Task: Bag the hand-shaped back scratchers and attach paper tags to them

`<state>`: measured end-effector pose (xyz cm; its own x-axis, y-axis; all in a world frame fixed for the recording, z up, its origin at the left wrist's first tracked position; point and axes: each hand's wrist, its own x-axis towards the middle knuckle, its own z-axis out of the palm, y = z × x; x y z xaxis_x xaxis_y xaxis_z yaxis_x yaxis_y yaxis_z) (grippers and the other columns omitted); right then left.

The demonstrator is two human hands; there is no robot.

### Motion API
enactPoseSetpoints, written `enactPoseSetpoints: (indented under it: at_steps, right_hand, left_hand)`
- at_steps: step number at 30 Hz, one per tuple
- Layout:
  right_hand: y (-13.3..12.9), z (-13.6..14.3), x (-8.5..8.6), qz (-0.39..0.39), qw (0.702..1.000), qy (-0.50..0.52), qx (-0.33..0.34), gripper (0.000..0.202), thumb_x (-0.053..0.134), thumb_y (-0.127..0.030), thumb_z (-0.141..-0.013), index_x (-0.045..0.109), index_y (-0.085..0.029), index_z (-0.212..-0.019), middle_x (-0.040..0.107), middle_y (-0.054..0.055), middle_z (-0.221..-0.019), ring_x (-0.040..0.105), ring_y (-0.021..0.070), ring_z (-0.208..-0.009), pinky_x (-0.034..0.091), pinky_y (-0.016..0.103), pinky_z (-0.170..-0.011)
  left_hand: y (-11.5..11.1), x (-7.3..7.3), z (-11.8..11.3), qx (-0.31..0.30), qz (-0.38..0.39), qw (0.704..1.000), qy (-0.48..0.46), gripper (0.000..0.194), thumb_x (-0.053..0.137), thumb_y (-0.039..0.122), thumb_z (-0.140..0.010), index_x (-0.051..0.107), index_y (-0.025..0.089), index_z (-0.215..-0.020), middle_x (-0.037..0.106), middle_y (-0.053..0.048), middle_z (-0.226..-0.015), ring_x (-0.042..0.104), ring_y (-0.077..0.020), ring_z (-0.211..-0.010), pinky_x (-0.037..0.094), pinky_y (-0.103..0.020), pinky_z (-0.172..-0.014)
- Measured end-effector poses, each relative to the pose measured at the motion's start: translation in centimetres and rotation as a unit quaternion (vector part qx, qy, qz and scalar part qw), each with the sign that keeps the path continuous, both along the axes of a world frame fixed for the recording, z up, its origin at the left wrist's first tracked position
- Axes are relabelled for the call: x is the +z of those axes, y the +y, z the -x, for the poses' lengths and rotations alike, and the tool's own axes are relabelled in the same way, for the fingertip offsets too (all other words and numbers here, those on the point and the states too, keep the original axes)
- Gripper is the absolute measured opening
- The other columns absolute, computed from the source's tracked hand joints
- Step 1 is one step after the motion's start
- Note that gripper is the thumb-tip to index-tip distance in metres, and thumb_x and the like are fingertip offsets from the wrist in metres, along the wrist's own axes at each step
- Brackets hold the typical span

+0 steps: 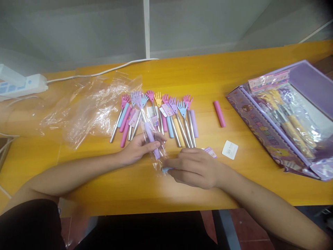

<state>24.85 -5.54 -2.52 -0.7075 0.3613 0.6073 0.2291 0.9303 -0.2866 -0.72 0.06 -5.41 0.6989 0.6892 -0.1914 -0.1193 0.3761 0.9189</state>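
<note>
My left hand (142, 146) is closed around a purple-handled back scratcher (151, 135) inside a clear plastic sleeve (160, 152). Its purple hand-shaped head points away from me. At the near end of the sleeve, my right hand (195, 168) pinches a small light-blue piece (166, 169), mostly hidden by the fingers. Just beyond both hands lies a row of several back scratchers with pink, yellow, purple and blue heads (182, 110) and metal rods, mixed with loose coloured handle tubes (179, 132) and small printed cards (167, 109).
Crumpled clear bags (96, 111) lie on the left, near a white power strip (24, 86) and its cable. To the right are a pink tube (220, 114), a white card (230, 149) and a purple display box (260, 128) holding bagged yellow back scratchers (293, 125).
</note>
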Motion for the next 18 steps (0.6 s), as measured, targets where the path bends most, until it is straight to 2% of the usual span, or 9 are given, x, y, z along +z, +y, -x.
enactPoseSetpoints:
  at_steps: [4, 7, 13, 15, 18]
  right_hand:
    - [0.00, -0.07, -0.03, 0.022, 1.000, -0.009, 0.001, 0.026, 0.046, -0.010, -0.110, 0.071, -0.013, -0.118, 0.081, 0.009, -0.109, 0.064, 0.0160, -0.078, 0.049, 0.032, -0.067]
    - [-0.12, -0.01, 0.23, 0.043, 0.999, -0.027, -0.015, 0.029, 0.045, -0.010, -0.111, 0.071, -0.013, -0.125, 0.081, 0.006, -0.103, 0.063, 0.0163, -0.076, 0.048, 0.032, -0.066]
    - [-0.23, 0.23, 0.63, 0.093, 0.994, -0.026, -0.042, 0.030, 0.044, -0.015, -0.115, 0.074, -0.017, -0.113, 0.082, 0.001, -0.101, 0.058, 0.0140, -0.069, 0.045, 0.032, -0.064]
    - [-0.28, 0.29, 0.63, 0.103, 0.994, -0.011, -0.043, 0.027, 0.046, -0.016, -0.115, 0.073, -0.017, -0.113, 0.082, 0.001, -0.101, 0.059, 0.0137, -0.068, 0.045, 0.031, -0.063]
    - [-0.35, 0.28, 0.55, 0.127, 0.991, 0.010, -0.053, 0.024, 0.048, -0.020, -0.115, 0.072, -0.017, -0.115, 0.082, 0.000, -0.097, 0.058, 0.0131, -0.065, 0.045, 0.031, -0.061]
  left_hand:
    - [0.11, 0.34, -0.16, -0.008, 0.017, 1.000, 0.002, 0.038, 0.079, 0.045, -0.098, 0.072, 0.016, -0.122, 0.075, -0.008, -0.103, 0.074, -0.0165, -0.086, 0.061, -0.027, -0.074]
    - [0.10, 0.56, -0.24, -0.014, 0.018, 1.000, 0.008, 0.040, 0.080, 0.046, -0.097, 0.071, 0.015, -0.121, 0.077, -0.008, -0.100, 0.075, -0.0174, -0.086, 0.061, -0.029, -0.077]
    - [-0.09, 0.09, -0.07, 0.001, 0.033, 0.999, 0.001, 0.048, 0.075, 0.056, -0.099, 0.074, 0.013, -0.120, 0.080, -0.011, -0.103, 0.076, -0.0195, -0.090, 0.059, -0.031, -0.081]
    - [-0.03, 0.02, -0.07, 0.004, 0.029, 1.000, 0.007, 0.045, 0.076, 0.054, -0.099, 0.074, 0.012, -0.118, 0.080, -0.012, -0.103, 0.077, -0.0198, -0.090, 0.060, -0.031, -0.080]
    - [0.18, 0.26, -0.16, -0.031, 0.010, 0.999, -0.003, 0.039, 0.075, 0.046, -0.101, 0.072, 0.013, -0.122, 0.081, -0.012, -0.106, 0.079, -0.0199, -0.090, 0.062, -0.032, -0.081]
